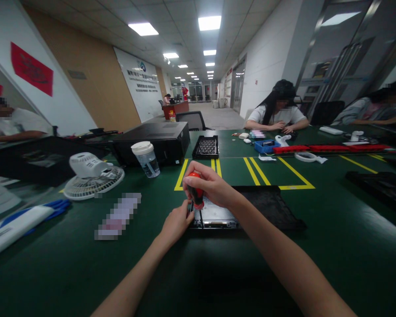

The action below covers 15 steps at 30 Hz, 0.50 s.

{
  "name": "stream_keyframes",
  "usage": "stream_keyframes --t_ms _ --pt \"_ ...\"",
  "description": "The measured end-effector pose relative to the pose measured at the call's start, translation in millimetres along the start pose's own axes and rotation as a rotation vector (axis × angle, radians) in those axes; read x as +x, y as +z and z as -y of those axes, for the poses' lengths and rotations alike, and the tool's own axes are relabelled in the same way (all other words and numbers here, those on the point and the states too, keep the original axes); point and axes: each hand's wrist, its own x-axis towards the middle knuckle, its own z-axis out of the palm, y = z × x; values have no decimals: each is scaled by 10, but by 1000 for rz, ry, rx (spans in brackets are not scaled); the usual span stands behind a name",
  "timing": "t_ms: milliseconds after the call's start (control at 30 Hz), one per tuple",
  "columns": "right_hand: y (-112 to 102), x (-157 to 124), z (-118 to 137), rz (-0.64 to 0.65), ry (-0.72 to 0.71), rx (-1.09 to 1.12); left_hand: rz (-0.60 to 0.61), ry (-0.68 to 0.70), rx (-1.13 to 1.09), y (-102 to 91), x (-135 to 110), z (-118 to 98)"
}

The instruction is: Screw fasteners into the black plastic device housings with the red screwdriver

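Observation:
My right hand (208, 184) is closed around the red and black handle of a screwdriver (195, 193). Its shaft points down, with the tip at the near left part of a flat silver metal unit (218, 213). Along the unit's near edge runs a strip with small parts. My left hand (175, 222) grips the left edge of this unit, fingers bent close to the screwdriver shaft. The unit lies against a black tray-like panel (270, 207), which extends to the right. My right hand and forearm cover some of the unit.
A black compartment tray (206, 147) of small round parts stands beyond my hands. To the left are a lidded cup (147, 159), a white fan (94, 176) and a black computer case (152, 138). Yellow tape (252, 171) marks the green table. Co-workers sit around it.

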Motion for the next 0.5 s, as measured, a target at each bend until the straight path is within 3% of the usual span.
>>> stream_keyframes --t_ms 267,500 --pt "24 -4 -2 -145 -18 -84 16 -12 1 -21 -15 -32" --pt "31 -17 12 -183 -18 -134 18 -13 -3 -32 -22 -45"
